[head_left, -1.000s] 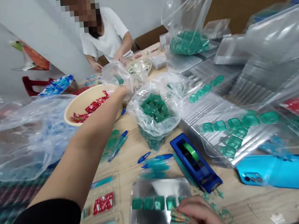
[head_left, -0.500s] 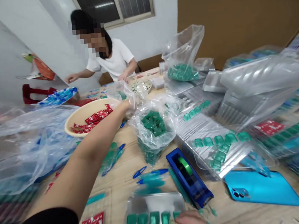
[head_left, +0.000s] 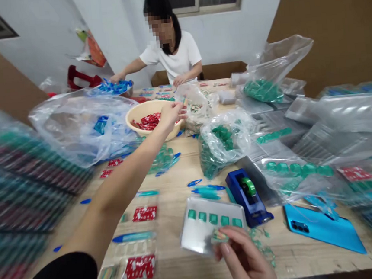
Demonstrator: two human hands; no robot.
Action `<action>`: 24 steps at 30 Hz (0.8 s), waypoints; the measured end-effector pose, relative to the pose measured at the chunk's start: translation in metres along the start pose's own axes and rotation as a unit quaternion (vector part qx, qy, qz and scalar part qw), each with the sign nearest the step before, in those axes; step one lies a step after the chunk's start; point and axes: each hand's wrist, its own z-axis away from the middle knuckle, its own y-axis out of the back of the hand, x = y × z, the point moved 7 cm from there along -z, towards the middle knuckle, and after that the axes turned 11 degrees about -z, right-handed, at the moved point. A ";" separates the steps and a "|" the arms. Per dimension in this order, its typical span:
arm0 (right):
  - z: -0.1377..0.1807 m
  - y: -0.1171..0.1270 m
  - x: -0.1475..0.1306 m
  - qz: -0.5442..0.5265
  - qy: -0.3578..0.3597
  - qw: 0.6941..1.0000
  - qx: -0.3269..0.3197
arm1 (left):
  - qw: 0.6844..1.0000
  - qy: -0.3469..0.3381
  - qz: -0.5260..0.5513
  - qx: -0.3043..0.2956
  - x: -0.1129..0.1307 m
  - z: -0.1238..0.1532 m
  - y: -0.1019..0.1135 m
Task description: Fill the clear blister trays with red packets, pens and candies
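My left hand (head_left: 171,114) is stretched far across the wooden table (head_left: 190,260) with its fingers pinched together beside a clear plastic bag (head_left: 196,104), just right of the cream bowl (head_left: 137,113) of red packets. What the pinch holds is too small to make out. My right hand (head_left: 245,260) is near the front edge, closed on a few small green pieces at the corner of a clear blister tray (head_left: 209,224) that carries a row of green squares.
A person in a white shirt (head_left: 174,60) works at the far end. A blue tape dispenser (head_left: 247,192) and a blue phone (head_left: 324,228) lie to the right. Bags of green pieces (head_left: 223,142), stacked clear trays (head_left: 335,130) and a large bag (head_left: 77,127) crowd the sides.
The view has swung left and pulled back. My left hand has come away from the bag's edge with its fingers pinched. My right hand has risen further into view.
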 end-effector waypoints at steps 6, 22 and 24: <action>-0.010 -0.052 -0.031 0.017 0.041 0.993 -0.108 | 0.957 0.013 0.208 -0.200 -0.039 0.177 0.046; 0.029 -0.124 -0.044 0.159 0.172 0.941 -0.244 | 0.950 -0.226 -0.075 -0.201 -0.043 0.287 0.120; 0.029 -0.126 -0.043 0.165 0.167 0.940 -0.246 | 0.943 -0.245 -0.076 -0.210 -0.041 0.288 0.121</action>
